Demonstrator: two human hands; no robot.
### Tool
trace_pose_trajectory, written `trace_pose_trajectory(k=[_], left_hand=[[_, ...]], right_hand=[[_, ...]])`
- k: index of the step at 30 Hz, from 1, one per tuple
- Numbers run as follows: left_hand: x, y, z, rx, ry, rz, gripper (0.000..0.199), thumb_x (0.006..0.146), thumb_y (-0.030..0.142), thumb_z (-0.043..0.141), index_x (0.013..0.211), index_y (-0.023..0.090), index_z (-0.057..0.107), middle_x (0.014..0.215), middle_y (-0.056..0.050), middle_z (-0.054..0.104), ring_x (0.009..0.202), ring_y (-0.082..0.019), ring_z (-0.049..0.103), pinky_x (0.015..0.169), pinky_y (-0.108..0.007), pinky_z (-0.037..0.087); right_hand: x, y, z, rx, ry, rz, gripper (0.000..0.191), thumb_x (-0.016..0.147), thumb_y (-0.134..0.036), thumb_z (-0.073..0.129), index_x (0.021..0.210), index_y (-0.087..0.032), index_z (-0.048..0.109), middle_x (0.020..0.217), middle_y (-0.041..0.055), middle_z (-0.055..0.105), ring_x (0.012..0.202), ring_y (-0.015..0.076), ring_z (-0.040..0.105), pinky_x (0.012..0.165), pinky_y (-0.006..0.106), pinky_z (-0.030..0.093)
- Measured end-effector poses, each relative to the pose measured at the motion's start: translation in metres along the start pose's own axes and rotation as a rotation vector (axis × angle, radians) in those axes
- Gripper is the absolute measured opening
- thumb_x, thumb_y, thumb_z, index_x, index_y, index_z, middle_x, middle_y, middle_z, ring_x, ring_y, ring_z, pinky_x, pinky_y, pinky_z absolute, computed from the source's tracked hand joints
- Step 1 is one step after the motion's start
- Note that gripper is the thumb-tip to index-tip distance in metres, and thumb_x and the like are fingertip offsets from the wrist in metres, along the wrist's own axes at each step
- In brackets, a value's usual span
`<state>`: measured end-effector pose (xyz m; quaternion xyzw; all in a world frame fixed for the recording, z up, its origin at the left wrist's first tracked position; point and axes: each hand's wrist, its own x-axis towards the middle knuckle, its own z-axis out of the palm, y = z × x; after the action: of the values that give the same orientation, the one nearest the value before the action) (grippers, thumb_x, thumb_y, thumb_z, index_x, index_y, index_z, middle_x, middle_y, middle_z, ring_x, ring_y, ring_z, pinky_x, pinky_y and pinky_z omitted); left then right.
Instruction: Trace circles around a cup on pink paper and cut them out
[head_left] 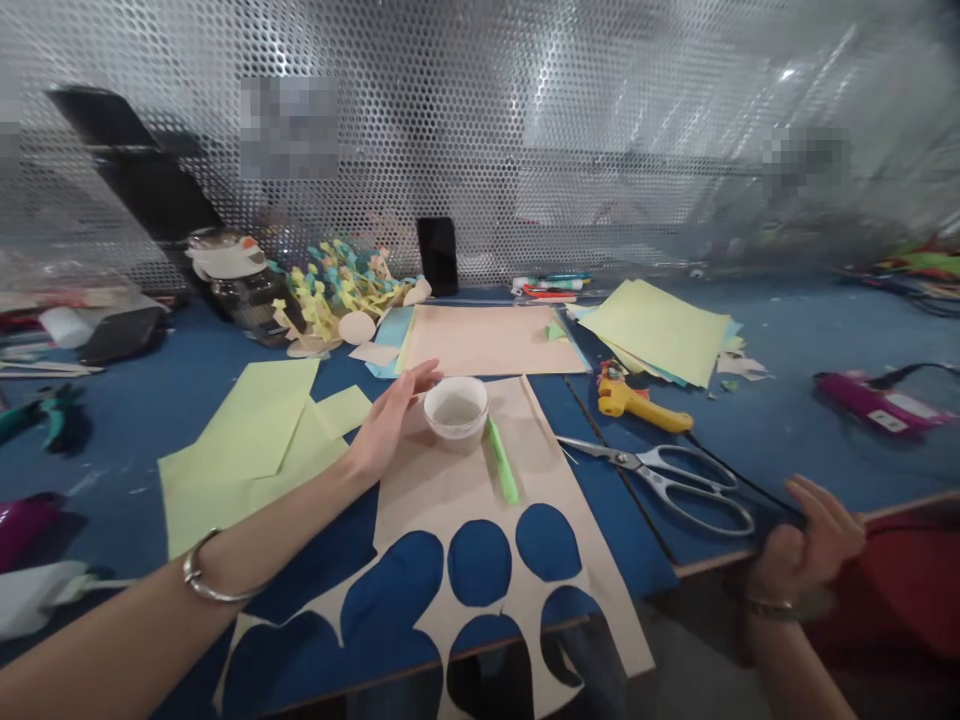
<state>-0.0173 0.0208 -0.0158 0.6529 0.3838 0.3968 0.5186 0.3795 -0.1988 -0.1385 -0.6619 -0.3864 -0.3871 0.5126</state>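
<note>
My left hand (386,425) lies flat on a tan sheet of paper (427,485), fingers stretched out beside a small white cup (456,408). The cup stands upright on the sheet. Right of the cup lies a bright green pen-like tool (502,462). Several round holes are cut through the near part of the sheet, which hangs over the table edge. My right hand (814,540) is raised near the front edge at the right, fingers apart and slightly blurred, with nothing visible in it. Silver-handled scissors (667,475) lie open to its left.
A yellow glue gun (641,402) with a black cord lies behind the scissors. Yellow-green sheets (259,425) spread at left, more paper (660,325) at back right. A phone (437,255), jar (244,285) and paper-flower bunch (337,285) stand along the perforated metal wall.
</note>
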Motion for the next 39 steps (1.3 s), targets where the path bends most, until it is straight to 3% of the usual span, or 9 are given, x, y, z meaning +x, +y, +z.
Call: trace_pose_trajectory(k=[3, 10, 21, 30, 39], left_hand=[[0.000, 0.001, 0.002, 0.004, -0.007, -0.011, 0.059, 0.092, 0.059, 0.029, 0.135, 0.024, 0.046, 0.133, -0.008, 0.054, 0.123, -0.028, 0.048, 0.102, -0.046, 0.039], [0.002, 0.001, 0.008, 0.003, -0.014, 0.008, 0.060, 0.092, 0.059, 0.028, 0.134, 0.022, 0.047, 0.135, -0.009, 0.053, 0.124, -0.029, 0.048, 0.105, -0.048, 0.036], [0.005, 0.004, 0.012, 0.008, 0.012, -0.021, 0.065, 0.090, 0.063, 0.026, 0.135, 0.021, 0.046, 0.137, -0.010, 0.051, 0.124, -0.031, 0.048, 0.100, -0.049, 0.041], [0.005, 0.008, 0.015, -0.006, 0.048, -0.049, 0.061, 0.090, 0.061, 0.031, 0.132, 0.021, 0.050, 0.136, -0.008, 0.053, 0.127, -0.030, 0.046, 0.104, -0.046, 0.038], [0.006, 0.007, 0.015, -0.010, 0.044, -0.059, 0.064, 0.089, 0.063, 0.030, 0.133, 0.020, 0.048, 0.138, -0.009, 0.051, 0.125, -0.030, 0.047, 0.103, -0.045, 0.039]], right_hand=[[0.004, -0.001, 0.017, 0.059, 0.155, -0.181, 0.043, 0.081, -0.040, 0.035, 0.100, -0.022, 0.069, 0.092, 0.0104, 0.070, 0.092, 0.0330, 0.064, 0.092, 0.058, 0.039], [0.000, -0.001, 0.019, 0.063, 0.200, -0.215, 0.049, 0.082, -0.027, 0.029, 0.103, -0.023, 0.073, 0.098, 0.0085, 0.072, 0.098, 0.0282, 0.064, 0.100, 0.056, 0.034], [0.001, -0.011, 0.015, 0.071, 0.127, -0.182, 0.052, 0.082, -0.025, 0.026, 0.103, -0.016, 0.072, 0.101, 0.0115, 0.070, 0.102, 0.0290, 0.062, 0.103, 0.054, 0.030], [0.002, -0.014, 0.011, -0.035, 0.044, -0.094, 0.048, 0.080, -0.024, 0.026, 0.099, -0.018, 0.069, 0.101, 0.0102, 0.069, 0.101, 0.0270, 0.062, 0.103, 0.056, 0.030], [0.003, -0.016, 0.011, 0.003, 0.062, -0.141, 0.050, 0.081, -0.025, 0.025, 0.105, -0.017, 0.068, 0.102, 0.0100, 0.068, 0.101, 0.0262, 0.060, 0.103, 0.056, 0.029]])
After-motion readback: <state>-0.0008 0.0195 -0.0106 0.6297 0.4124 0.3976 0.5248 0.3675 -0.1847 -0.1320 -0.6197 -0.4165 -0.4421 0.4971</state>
